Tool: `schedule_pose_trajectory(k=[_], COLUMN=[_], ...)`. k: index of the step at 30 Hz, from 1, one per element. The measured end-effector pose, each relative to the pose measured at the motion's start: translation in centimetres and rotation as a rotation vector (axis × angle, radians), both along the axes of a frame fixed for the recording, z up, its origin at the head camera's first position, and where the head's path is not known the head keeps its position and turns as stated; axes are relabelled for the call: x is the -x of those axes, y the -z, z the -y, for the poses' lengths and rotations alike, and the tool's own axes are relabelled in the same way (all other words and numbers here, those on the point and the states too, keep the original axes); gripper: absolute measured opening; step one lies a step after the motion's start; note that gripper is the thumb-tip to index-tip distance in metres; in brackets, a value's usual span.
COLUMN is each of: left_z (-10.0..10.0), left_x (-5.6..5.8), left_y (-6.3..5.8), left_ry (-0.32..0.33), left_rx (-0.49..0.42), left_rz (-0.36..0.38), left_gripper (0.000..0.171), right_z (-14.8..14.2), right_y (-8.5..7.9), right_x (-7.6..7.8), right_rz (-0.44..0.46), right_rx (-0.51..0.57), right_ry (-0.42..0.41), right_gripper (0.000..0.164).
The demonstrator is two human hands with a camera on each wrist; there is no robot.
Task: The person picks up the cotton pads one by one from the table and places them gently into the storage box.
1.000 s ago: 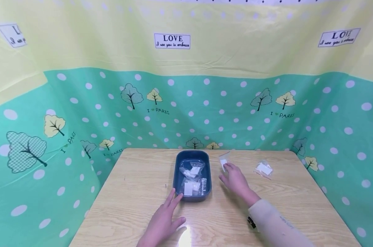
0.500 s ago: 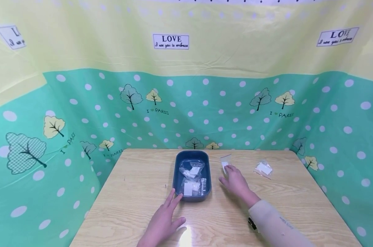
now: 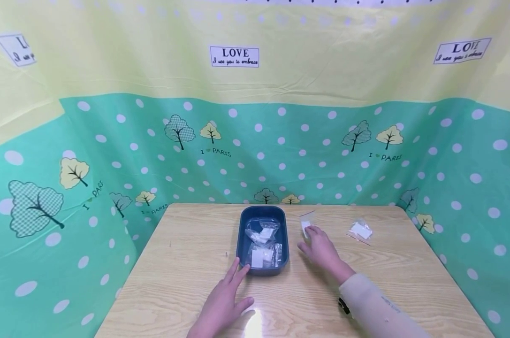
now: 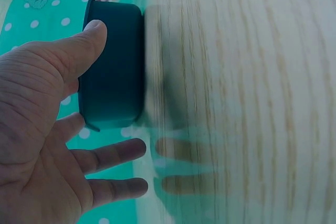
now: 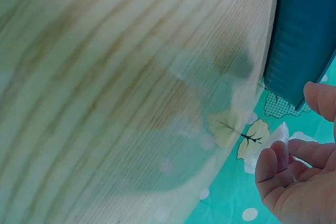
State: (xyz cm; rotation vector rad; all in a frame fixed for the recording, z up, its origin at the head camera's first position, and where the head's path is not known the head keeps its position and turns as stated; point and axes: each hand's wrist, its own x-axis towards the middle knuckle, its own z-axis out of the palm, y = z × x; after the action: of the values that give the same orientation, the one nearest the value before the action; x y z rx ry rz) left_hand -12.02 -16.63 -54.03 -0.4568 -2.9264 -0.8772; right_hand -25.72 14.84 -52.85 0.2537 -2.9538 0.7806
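Note:
A dark blue plastic box (image 3: 240, 239) stands on the table with several small clear zip bags (image 3: 266, 234) in it, some showing white labels. My left hand (image 3: 223, 303) is spread, its fingertips right at the box's near left corner; in the left wrist view the thumb overlaps the box wall (image 4: 118, 77). To the right of the box, my right hand (image 3: 324, 251) has its curled fingers at the lower end of a small clear zip bag with a white label (image 3: 305, 220). In the right wrist view this bag's film shows behind the fingertips (image 5: 266, 163), with the thumb held apart.
Another clear zip bag with a white label (image 3: 361, 230) lies on the table farther right. A tiny scrap (image 3: 227, 254) lies left of the box. Patterned green and yellow cloth (image 3: 280, 155) hangs behind and at both sides of the wooden table (image 3: 174, 263).
The zip bag at my right fingertips has shifted and turned slightly, its top edge tilting differently from a second ago. My left hand and the box stay in place.

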Motion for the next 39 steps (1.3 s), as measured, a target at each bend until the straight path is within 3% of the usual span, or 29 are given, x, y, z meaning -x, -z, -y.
schedule_pose_trajectory(k=[12, 18, 22, 28, 39], left_z=[0.1, 0.1, 0.1, 0.1, 0.0], left_x=[0.0, 0.0, 0.0, 0.0, 0.2], left_y=[-0.1, -0.1, -0.1, -0.1, 0.1], left_ry=[-0.004, 0.004, 0.01, 0.016, 0.008], left_rx=[0.006, 0.014, 0.014, 0.011, 0.015], left_rz=[0.013, 0.01, 0.013, 0.022, -0.018], left_gripper=[0.083, 0.083, 0.083, 0.083, 0.083], right_z=[3.7, 6.7, 8.1, 8.5, 8.3], right_y=[-2.0, -1.5, -1.0, -0.1, 1.0], right_x=[0.0, -0.1, -0.6, -1.4, -1.3], right_rz=[-0.014, -0.138, -0.12, -0.027, -0.18], right_rx=[0.063, -0.17, -0.281, -0.158, -0.107], right_ry=[-0.084, -0.22, -0.289, -0.293, -0.27], right_gripper=[0.07, 0.064, 0.069, 0.066, 0.046])
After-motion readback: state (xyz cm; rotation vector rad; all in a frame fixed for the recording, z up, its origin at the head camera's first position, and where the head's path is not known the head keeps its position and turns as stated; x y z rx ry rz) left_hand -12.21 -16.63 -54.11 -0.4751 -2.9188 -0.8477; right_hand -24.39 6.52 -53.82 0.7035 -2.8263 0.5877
